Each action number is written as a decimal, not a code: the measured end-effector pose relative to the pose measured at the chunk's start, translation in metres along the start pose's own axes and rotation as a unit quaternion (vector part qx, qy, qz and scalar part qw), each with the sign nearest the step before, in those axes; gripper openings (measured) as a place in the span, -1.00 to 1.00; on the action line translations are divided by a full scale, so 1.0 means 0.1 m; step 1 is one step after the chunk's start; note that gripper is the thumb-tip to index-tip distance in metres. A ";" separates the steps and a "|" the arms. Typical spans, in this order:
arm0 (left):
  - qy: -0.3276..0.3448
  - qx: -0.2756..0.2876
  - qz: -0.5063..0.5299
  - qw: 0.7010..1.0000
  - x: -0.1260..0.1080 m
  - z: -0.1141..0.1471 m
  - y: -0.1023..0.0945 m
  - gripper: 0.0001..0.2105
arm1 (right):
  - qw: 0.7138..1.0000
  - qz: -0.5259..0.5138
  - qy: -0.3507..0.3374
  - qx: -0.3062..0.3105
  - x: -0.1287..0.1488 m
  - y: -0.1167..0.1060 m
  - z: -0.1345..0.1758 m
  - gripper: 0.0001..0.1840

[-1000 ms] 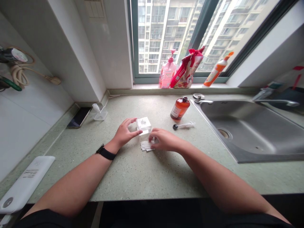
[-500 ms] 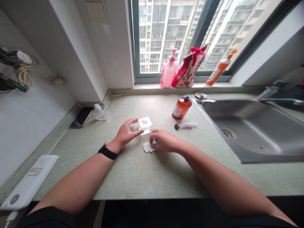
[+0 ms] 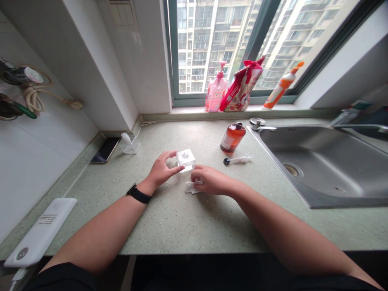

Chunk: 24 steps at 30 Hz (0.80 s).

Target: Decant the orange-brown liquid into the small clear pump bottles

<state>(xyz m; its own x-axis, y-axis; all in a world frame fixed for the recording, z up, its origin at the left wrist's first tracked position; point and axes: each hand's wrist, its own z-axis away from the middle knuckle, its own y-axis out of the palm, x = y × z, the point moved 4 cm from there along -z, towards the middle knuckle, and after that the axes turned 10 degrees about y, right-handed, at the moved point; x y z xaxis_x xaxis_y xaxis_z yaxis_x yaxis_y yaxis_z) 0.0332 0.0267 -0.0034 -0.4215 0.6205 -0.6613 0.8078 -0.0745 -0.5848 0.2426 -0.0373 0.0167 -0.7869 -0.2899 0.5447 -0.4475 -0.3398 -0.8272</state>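
My left hand [image 3: 163, 169] grips the side of a clear, square bottle [image 3: 186, 158] that stands upright on the counter, its thumb across the front. Curled fingers of my right hand [image 3: 209, 180] press a crumpled white tissue [image 3: 192, 187] just in front of the bottle. An uncapped amber bottle [image 3: 233, 138] with a pale label stands to the right, brown liquid inside. Before it lies a pump top [image 3: 226, 161] with a black cap and a clear sleeve or tube. A small clear box [image 3: 130, 145] with a white nozzle piece sits at the back left.
At the right is a steel sink [image 3: 327, 161]. A phone [image 3: 105, 150] lies in the left corner, a white power bank [image 3: 42, 230] on the left front edge. The windowsill holds a pink pump bottle [image 3: 216, 95], a red bag [image 3: 242, 89] and an orange-white bottle [image 3: 281, 89].
My right hand has drawn the tissue slightly to the right, bunching it more under the fingers. My left hand keeps its hold on the clear bottle.
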 end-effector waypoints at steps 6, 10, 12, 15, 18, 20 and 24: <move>0.012 0.001 0.001 1.000 -0.04 -0.01 -0.02 -0.45 | 0.976 -0.217 -0.035 0.003 -0.06 -0.24 0.00 -0.90; 0.030 0.004 0.008 1.000 -0.07 0.00 -0.02 -0.42 | 0.937 -0.306 -0.004 -0.166 -0.23 -0.42 -0.05 -0.68; 0.042 0.002 0.009 0.999 -0.09 0.00 -0.02 -0.41 | 0.916 -0.301 0.026 -0.266 -0.31 -0.46 -0.05 -0.61; 0.054 0.004 0.002 0.999 -0.12 0.00 -0.03 -0.41 | 0.895 -0.251 0.045 -0.366 -0.34 -0.47 -0.03 -0.61; 0.060 0.006 -0.002 0.998 -0.13 0.00 -0.03 -0.41 | 0.895 -0.176 0.029 -0.409 -0.27 -0.45 -0.04 -0.70; 0.066 0.006 -0.001 0.998 -0.14 0.00 -0.03 -0.41 | 0.901 -0.131 0.009 -0.413 -0.20 -0.42 -0.07 -0.74; 0.083 0.001 0.004 0.997 -0.15 0.00 -0.04 -0.42 | 0.914 -0.080 -0.029 -0.398 -0.13 -0.33 -0.17 -0.77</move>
<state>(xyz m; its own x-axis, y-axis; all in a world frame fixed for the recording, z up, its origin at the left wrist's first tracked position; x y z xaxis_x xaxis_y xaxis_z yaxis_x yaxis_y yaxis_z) 0.0365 0.0172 0.0085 -0.3402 0.7409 -0.5790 0.8103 -0.0814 -0.5803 0.2603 -0.0077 0.0344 -0.6716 -0.3478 0.6542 -0.7395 0.3692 -0.5629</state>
